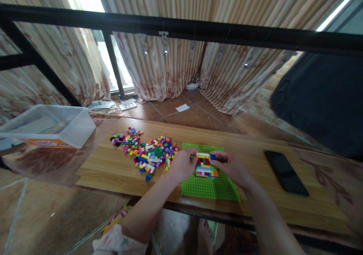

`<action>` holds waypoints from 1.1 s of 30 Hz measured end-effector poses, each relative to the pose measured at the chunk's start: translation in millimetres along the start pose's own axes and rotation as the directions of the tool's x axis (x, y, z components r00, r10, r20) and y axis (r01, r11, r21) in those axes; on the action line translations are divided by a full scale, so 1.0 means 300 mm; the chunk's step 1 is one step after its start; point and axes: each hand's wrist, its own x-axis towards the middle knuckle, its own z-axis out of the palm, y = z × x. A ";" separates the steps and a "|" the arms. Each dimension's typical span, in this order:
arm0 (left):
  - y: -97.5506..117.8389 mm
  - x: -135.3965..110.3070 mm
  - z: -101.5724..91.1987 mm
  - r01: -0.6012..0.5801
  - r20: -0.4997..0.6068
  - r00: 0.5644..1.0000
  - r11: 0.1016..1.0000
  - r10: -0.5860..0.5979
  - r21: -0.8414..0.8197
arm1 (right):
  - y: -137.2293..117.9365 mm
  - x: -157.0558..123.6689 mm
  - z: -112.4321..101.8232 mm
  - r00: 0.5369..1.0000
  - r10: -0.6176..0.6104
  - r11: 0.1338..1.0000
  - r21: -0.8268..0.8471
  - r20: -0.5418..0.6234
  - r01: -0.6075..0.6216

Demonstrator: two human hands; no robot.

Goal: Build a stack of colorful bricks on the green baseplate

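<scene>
Pinching a blue brick [213, 157] with my right hand [231, 167], left hand [184, 163] closed on the flat build [204, 168]; its rows run left-right.

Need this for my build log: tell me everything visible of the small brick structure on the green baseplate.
The small brick structure is a low, flat rectangle of plastic studded bricks in white, yellow, red, green, blue and orange rows. It sits on the green baseplate, near its far middle. The left hand grips its upper left edge; the right hand pinches a blue brick at its upper right corner.
</scene>
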 end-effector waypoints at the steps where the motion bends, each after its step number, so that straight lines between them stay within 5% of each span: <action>1: -0.002 -0.001 0.000 -0.002 -0.002 1.000 1.000 0.002 0.002 | 0.000 0.000 0.002 1.000 0.004 1.000 0.000 0.009 -0.004; 10: -0.028 -0.018 -0.041 0.018 -0.068 0.998 1.000 -0.017 0.006 | 0.024 -0.010 0.011 0.994 -0.060 0.992 -0.103 0.096 0.070; 18: -0.131 -0.025 -0.243 0.118 -0.213 0.972 0.989 -0.097 0.087 | 0.041 -0.015 -0.005 0.993 -0.065 0.979 -0.185 0.095 0.082; 23: -0.206 -0.050 -0.338 0.131 -0.096 0.989 0.975 -0.115 0.177 | 0.022 -0.018 -0.019 0.999 -0.033 0.952 -0.303 0.022 0.038; 29: -0.229 -0.086 -0.366 0.131 0.026 0.989 0.934 -0.147 0.333 | -0.015 -0.017 -0.030 0.983 -0.074 0.943 -0.333 -0.165 0.015; 33: -0.240 -0.099 -0.377 0.094 0.038 0.992 0.912 -0.119 0.400 | -0.031 -0.018 -0.019 0.977 -0.094 0.939 -0.343 -0.189 0.024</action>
